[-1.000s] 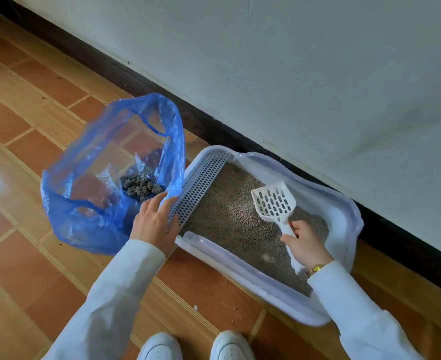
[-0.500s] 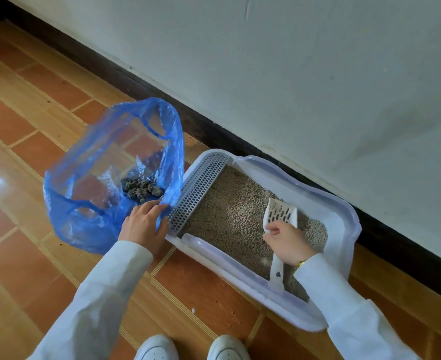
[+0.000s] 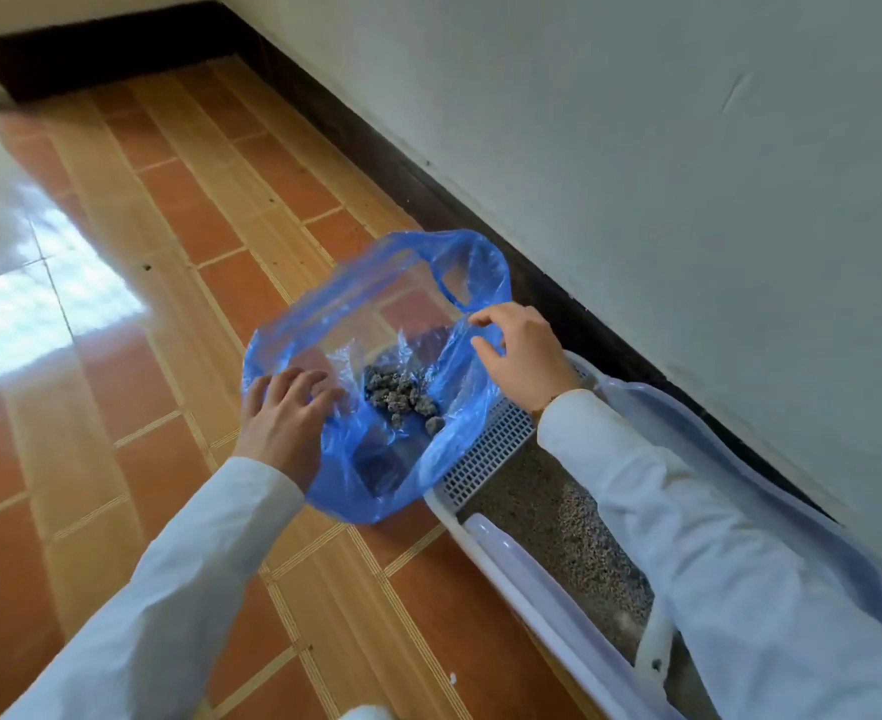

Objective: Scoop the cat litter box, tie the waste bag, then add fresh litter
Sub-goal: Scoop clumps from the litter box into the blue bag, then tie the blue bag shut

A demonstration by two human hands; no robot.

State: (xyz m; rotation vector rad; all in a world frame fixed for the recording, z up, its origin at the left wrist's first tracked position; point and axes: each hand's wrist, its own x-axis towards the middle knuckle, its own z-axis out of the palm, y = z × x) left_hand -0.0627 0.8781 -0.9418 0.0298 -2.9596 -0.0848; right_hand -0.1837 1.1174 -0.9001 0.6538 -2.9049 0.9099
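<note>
A blue plastic bag [image 3: 324, 330] lies open on the tiled floor, with dark waste clumps [image 3: 401, 394] in its bottom. My left hand [image 3: 283, 413] grips the bag's near left rim, fingers over the plastic. My right hand [image 3: 524, 353] is at the bag's right rim, just below a handle loop, with thumb and fingers closing on the plastic. The white litter box [image 3: 511, 569] sits to the right against the wall, holding grey litter [image 3: 574, 527]. The white scoop [image 3: 654, 649] lies in the box, its blade hidden under my right sleeve.
A white grid step [image 3: 485, 452] forms the box's left end, touching the bag. A dark skirting board [image 3: 387, 163] runs along the white wall behind. The orange tiled floor [image 3: 169, 283] stretches to the left. The tip of a white shoe shows at the bottom edge.
My right hand has let go of the scoop, left it in the litter box and moved left to the bag's rim. My left hand has shifted along the bag's edge. The view has swung left.
</note>
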